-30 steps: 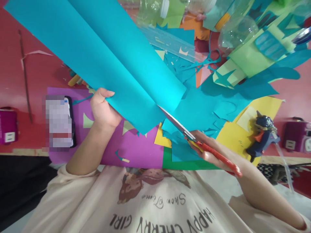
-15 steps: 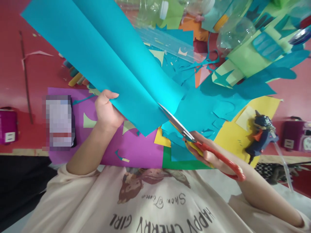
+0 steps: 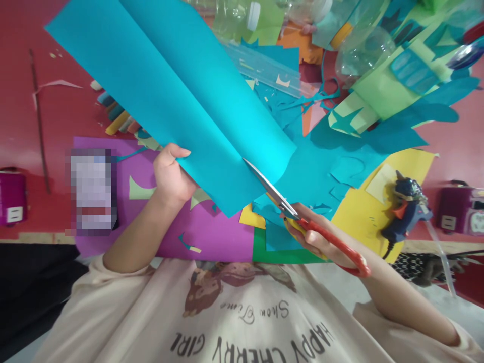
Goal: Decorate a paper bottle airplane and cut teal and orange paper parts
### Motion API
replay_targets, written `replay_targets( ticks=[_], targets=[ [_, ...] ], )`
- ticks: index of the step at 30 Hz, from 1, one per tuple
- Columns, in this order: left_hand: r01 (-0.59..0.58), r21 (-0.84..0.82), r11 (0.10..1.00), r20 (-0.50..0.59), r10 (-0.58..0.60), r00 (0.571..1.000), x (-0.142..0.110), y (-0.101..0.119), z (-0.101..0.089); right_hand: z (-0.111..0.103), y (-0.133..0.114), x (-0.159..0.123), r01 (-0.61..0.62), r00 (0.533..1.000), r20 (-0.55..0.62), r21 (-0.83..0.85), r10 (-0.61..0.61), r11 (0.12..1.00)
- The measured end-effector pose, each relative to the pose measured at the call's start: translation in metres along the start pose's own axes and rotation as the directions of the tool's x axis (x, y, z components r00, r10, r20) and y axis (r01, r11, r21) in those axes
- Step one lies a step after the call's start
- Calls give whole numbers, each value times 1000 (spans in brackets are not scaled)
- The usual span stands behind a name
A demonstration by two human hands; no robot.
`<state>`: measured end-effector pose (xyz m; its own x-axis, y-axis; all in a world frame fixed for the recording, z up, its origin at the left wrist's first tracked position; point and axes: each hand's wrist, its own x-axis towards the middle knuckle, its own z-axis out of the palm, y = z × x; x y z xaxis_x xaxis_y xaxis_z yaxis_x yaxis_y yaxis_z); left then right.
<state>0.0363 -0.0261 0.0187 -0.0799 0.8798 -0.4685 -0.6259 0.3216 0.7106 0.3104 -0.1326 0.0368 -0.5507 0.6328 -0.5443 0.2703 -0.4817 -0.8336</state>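
Observation:
A large sheet of blue paper [image 3: 162, 96], partly curled along its length, slants across the upper left of the view. My left hand [image 3: 174, 174] grips its lower edge, with the thumb on top and the fingers hidden beneath. In my right hand [image 3: 313, 232] is a pair of scissors [image 3: 328, 239] with red and yellow handles. One blade lies over the blue paper, its tip near the fold; the other blade is mostly hidden under the sheet. Blue paper offcuts [image 3: 348, 171] lie to the right of the scissors.
A glue gun [image 3: 406, 212] rests on yellow paper [image 3: 359, 212] at the right. Clear plastic bottles [image 3: 365, 53] and a green paper piece with a star [image 3: 348, 121] are at the upper right. A phone [image 3: 94, 186] lies on purple paper [image 3: 219, 237] at the left, near colored sticks [image 3: 117, 121].
The blue paper and my left hand have shifted slightly right and down. My right hand and the scissors have moved a little left, the blade tip sitting slightly farther along the sheet.

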Motion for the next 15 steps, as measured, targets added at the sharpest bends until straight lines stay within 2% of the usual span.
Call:
replay_targets(
  ticks=[9, 15],
  targets=[
    [26, 3, 1000, 11, -26, 1000, -1, 0, -2, 1, 20, 0, 27, 999, -28, 36, -26, 999],
    [43, -15, 999, 5, -43, 999, -2, 0, -1, 3, 9, 4, 12, 998, -61, 14, -11, 1000]
  ],
)
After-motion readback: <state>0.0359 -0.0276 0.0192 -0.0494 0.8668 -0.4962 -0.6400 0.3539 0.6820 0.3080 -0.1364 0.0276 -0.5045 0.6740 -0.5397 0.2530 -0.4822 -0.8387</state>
